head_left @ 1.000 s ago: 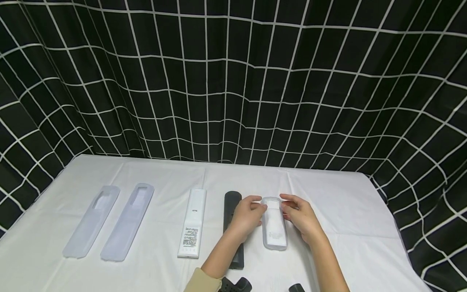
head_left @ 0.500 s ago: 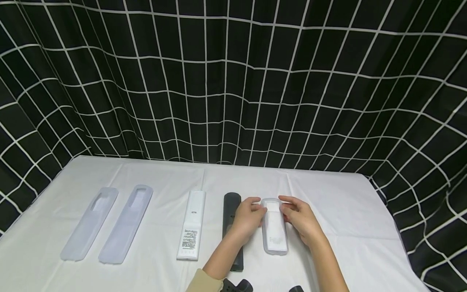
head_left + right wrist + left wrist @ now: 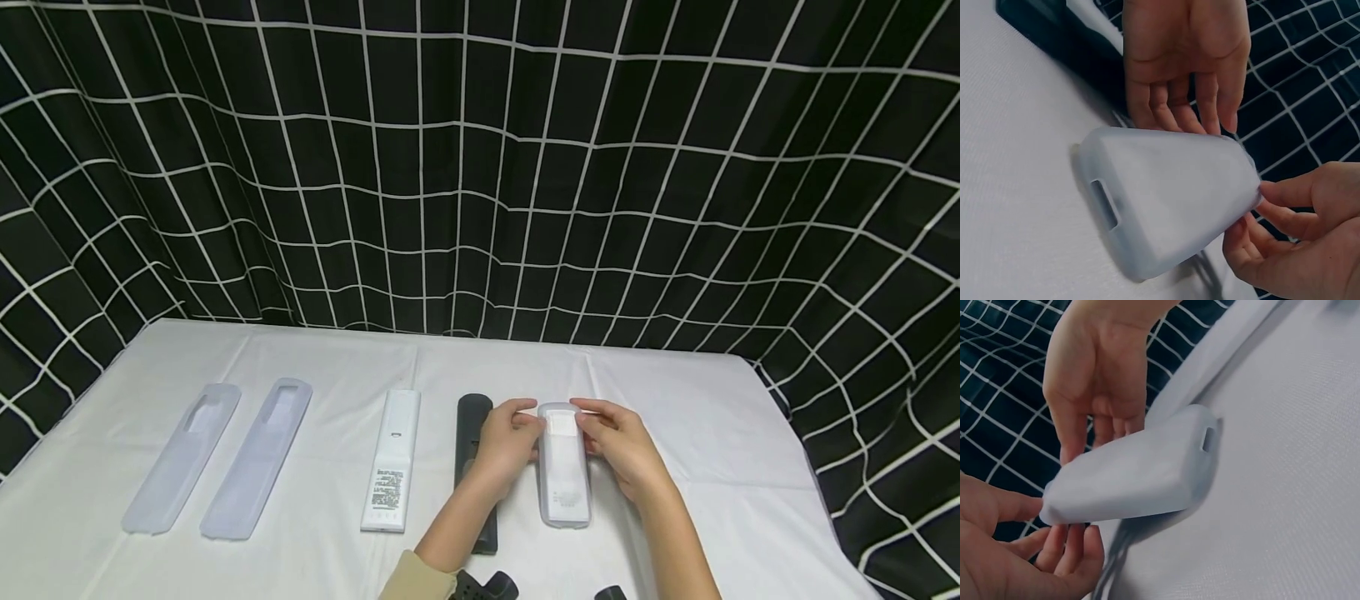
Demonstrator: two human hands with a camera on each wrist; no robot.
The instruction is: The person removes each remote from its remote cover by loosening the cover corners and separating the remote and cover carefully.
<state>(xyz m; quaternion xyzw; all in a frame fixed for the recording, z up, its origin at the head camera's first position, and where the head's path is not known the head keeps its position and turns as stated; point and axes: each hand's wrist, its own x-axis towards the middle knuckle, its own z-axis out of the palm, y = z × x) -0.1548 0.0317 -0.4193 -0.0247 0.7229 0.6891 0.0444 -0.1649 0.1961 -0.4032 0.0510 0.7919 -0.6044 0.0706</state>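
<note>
A white remote control lies back up inside a translucent sleeve-like cover, at the right of the middle in the head view. My left hand pinches the cover's far left edge with thumb and fingers. Opposite it, my right hand pinches the far right edge. In the left wrist view the cover shows a small slot in its near end, with shadow under it. In the right wrist view, fingertips of both hands touch the far end of the cover. Some fingers are hidden behind it.
A dark remote control lies partly under my left forearm. Further left lie a white remote control and two translucent covers, the nearer one and the outer one. The white cloth ends at a black gridded curtain.
The near end of the covered remote now reaches lower in the head view than a second ago. Both hands keep their hold at its far end, almost unmoved.
</note>
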